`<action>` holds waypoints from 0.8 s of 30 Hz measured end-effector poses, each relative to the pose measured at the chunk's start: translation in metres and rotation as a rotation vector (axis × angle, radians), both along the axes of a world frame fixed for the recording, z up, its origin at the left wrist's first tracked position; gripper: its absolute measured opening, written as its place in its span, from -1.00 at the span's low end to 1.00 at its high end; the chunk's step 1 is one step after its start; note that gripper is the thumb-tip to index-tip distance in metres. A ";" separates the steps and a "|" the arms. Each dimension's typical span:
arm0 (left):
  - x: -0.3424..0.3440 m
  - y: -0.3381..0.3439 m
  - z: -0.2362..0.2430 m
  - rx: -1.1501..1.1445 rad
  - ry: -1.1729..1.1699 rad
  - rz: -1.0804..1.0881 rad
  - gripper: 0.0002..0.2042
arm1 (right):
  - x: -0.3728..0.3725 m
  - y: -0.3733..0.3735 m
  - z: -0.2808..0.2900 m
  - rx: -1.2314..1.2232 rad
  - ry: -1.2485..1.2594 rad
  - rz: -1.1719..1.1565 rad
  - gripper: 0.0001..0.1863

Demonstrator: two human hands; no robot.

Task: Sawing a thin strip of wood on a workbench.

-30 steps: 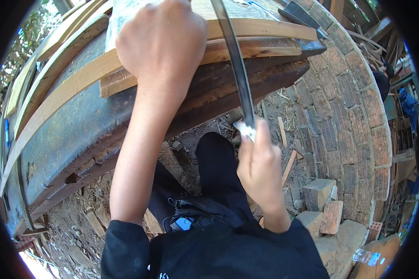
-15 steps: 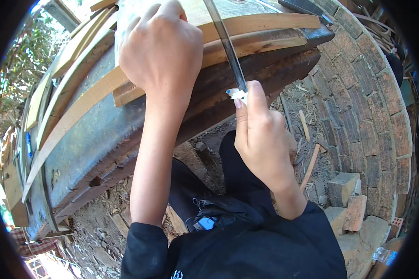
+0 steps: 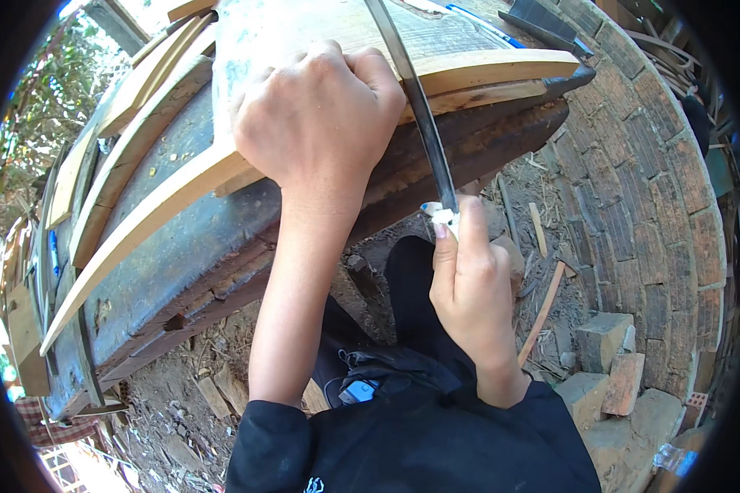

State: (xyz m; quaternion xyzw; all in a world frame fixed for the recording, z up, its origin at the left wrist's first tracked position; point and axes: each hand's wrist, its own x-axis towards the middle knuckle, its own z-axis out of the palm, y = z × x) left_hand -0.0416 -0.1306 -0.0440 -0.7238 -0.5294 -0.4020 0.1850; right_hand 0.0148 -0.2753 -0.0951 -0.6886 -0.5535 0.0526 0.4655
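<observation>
My left hand is closed over a long pale wooden strip at the bench's near edge; its fingertips are hidden beneath the knuckles. The strip looks curved. My right hand grips the near end of a long, narrow dark metal blade, its thumb and forefinger on a white wrapping. The blade runs up and away past my left hand, crossing the strip just right of it. Its far end is out of view. A second piece of wood lies under the strip.
The worn bench has more wooden strips on its left. A blue pen and a dark angled tool lie at the far right. A brick wall curves along the right, with blocks at its foot.
My right hand has drawn the blade toward me, lower in the view. My left hand also appears lower and further right, still on the strip; the bench has shifted slightly in view.
</observation>
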 end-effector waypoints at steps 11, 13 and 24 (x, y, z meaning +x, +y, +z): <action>-0.001 0.012 0.006 -0.064 0.010 -0.096 -0.60 | -0.005 0.019 0.022 -0.130 -0.020 -0.083 -0.89; 0.000 0.013 0.005 -0.144 -0.004 -0.083 -0.58 | -0.004 0.014 0.016 -0.103 -0.033 -0.080 -0.89; 0.000 0.011 0.009 -0.115 0.023 -0.117 -0.59 | 0.014 0.033 0.029 -0.194 -0.062 0.001 -0.80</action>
